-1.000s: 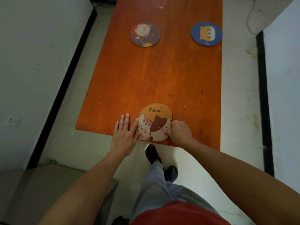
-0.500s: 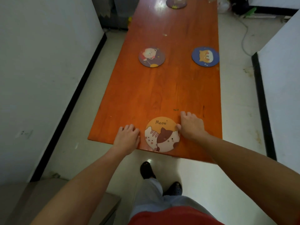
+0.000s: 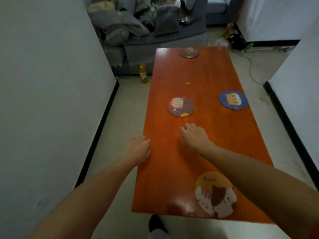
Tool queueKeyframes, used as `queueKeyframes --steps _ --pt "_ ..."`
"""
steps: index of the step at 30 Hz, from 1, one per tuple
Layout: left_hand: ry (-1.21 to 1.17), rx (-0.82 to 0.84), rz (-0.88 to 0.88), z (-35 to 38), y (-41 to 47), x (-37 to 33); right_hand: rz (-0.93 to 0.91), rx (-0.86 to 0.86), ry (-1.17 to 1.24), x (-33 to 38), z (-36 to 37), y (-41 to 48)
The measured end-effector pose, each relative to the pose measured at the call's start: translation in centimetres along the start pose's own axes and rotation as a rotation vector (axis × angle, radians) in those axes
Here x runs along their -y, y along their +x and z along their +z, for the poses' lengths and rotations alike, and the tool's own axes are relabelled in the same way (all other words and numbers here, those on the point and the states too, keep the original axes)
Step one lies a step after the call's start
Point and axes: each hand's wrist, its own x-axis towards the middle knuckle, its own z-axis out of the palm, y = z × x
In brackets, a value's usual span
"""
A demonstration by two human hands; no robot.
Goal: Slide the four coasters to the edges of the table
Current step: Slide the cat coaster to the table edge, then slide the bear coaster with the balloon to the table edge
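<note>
Several round coasters lie on the long orange table (image 3: 203, 83). The cat coaster (image 3: 215, 195) rests at the near edge, partly under my right forearm. A dark purple bear coaster (image 3: 180, 106) lies left of the table's middle. At the right edge sits a blue dog coaster (image 3: 233, 100), and another purple coaster (image 3: 189, 52) is at the far end. My right hand (image 3: 194, 136) hovers over the wood just short of the bear coaster, holding nothing, fingers loosely curled. My left hand (image 3: 138, 149) is at the table's left edge, empty, fingers bent.
White walls close in on both sides of the table. A grey sofa (image 3: 155, 31) piled with clothes stands beyond the far end. A yellow bottle (image 3: 143, 74) sits on the floor by the far left corner. A cable (image 3: 250, 66) runs along the floor on the right.
Both hands left the cat coaster at the near edge and moved forward along the table. My view has tilted up, now taking in the far coaster and the sofa.
</note>
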Motion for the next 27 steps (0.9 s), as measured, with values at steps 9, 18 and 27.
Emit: queueKeyframes --steps 9,18,27 --pt "0.032 -0.075 0.013 -1.7 4.3 7.5 -0.036 -0.048 -0.01 2.3 -2.1 7.6" --pt "-0.005 -0.081 0.014 -1.3 6.7 12.5 -0.004 0.014 -0.028 4.0 -2.6 14.2" --pt "0.007 -0.05 0.166 0.5 8.3 23.8 0.198 0.063 0.0 12.0 -2.4 18.9"
